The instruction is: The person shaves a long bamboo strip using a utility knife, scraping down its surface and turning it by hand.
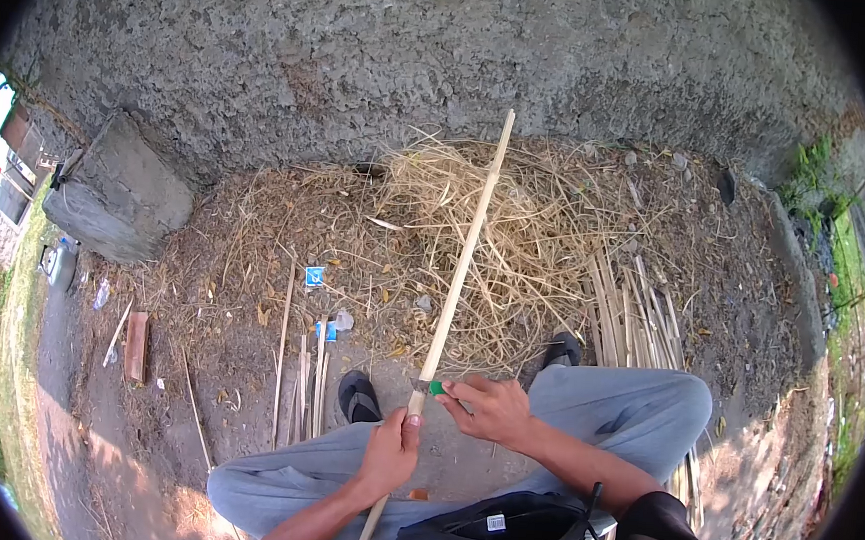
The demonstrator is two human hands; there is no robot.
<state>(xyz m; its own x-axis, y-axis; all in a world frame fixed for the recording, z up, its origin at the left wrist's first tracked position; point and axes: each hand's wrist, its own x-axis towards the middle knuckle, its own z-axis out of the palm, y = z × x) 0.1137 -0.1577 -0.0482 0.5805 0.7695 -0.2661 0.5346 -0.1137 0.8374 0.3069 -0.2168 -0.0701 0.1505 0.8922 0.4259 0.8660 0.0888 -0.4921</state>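
Observation:
A long pale bamboo strip [467,252] runs up and away from my lap, tilted slightly right, with a joint in its upper part. Its lower part is in my left hand [389,455], fingers wrapped round it and thumb lying along the top. My right hand [490,413] is closed on a small green-handled knife [435,388]. A short dark blade beside the green handle rests across the strip, just above my left thumb. The strip's lower end passes under my left forearm and over my leg.
A heap of bamboo shavings [514,246] lies by the rough wall [418,48]. Split strips [630,314] rest on the ground at right, several more [304,391] at left. A concrete block [127,188], reddish wood piece [136,346] and blue packets [314,276] are at left. An open black bag [495,530] sits in my lap.

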